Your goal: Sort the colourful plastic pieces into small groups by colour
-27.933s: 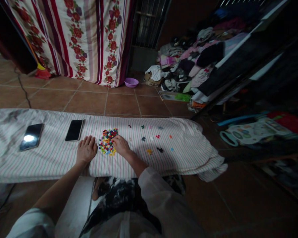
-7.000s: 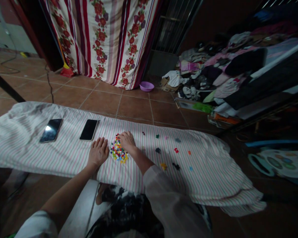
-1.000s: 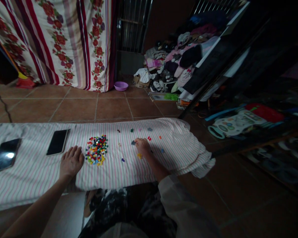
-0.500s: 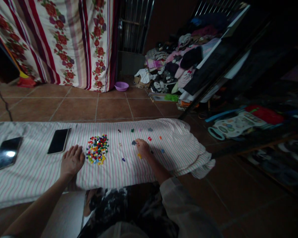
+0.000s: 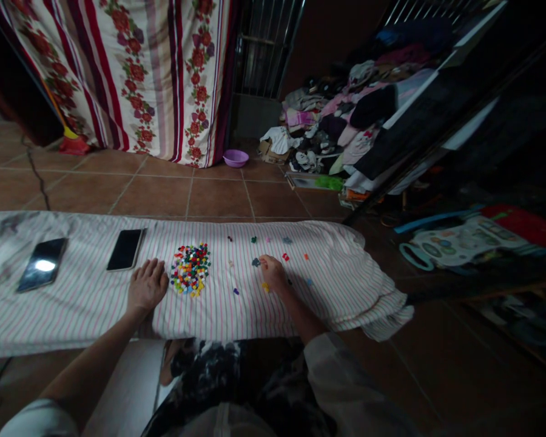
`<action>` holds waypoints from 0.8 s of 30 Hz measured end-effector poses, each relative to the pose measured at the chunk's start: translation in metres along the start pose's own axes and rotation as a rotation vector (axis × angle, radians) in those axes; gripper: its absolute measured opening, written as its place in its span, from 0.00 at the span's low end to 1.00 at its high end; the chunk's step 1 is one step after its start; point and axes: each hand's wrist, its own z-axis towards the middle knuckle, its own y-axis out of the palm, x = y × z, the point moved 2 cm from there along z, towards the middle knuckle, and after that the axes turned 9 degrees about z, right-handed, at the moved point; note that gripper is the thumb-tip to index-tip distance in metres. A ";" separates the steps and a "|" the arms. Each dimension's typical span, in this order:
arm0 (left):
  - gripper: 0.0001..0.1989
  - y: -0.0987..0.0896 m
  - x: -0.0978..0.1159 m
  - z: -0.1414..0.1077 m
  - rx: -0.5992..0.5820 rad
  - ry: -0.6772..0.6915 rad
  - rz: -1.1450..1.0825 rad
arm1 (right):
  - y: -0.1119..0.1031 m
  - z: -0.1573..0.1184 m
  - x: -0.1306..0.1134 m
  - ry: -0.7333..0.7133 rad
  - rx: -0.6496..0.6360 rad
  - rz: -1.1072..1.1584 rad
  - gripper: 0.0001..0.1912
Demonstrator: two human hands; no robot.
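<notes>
My left hand (image 5: 148, 285) lies flat on the striped cloth, fingers stretched out, just left of a heap of small multicoloured pieces (image 5: 191, 270). My right hand (image 5: 274, 273) is closed in a pinch, its fingertips at the edge of a small dark grey cluster (image 5: 255, 262). Whatever sits between those fingertips is too small to make out. Around it are little groups sorted by colour: yellow pieces (image 5: 266, 286), red pieces (image 5: 286, 257), purple pieces (image 5: 236, 291), dark green pieces (image 5: 253, 240), orange pieces (image 5: 306, 256) and blue pieces (image 5: 309, 281).
Two phones, one dark (image 5: 125, 249) and one reflecting light (image 5: 42, 264), lie on the cloth (image 5: 86, 303) at left. Beyond the low table are a purple basin (image 5: 235, 158), a floral curtain (image 5: 159, 85) and a pile of clothes (image 5: 332, 115). A baby walker-like toy panel (image 5: 450, 240) stands right.
The view has shifted, so the whole scene sits further right in the picture. My right hand stays by the grey cluster, and my left hand still rests beside the heap.
</notes>
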 end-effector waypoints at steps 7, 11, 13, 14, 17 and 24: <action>0.26 0.002 -0.001 0.000 0.020 0.017 0.020 | 0.003 0.000 0.001 0.003 0.035 0.003 0.17; 0.25 0.003 -0.001 0.000 0.031 0.022 0.009 | 0.003 0.000 0.002 -0.001 0.022 0.041 0.18; 0.26 0.004 -0.001 0.000 0.034 0.023 0.006 | 0.004 0.001 0.003 -0.001 0.014 0.058 0.18; 0.26 0.004 -0.001 0.000 0.034 0.023 0.006 | 0.004 0.001 0.003 -0.001 0.017 0.060 0.18; 0.26 0.004 -0.002 -0.001 0.033 0.020 0.013 | 0.003 0.000 0.002 0.001 0.037 0.055 0.19; 0.25 0.007 -0.002 -0.001 0.053 0.019 0.019 | 0.000 -0.001 -0.002 -0.020 0.053 0.051 0.17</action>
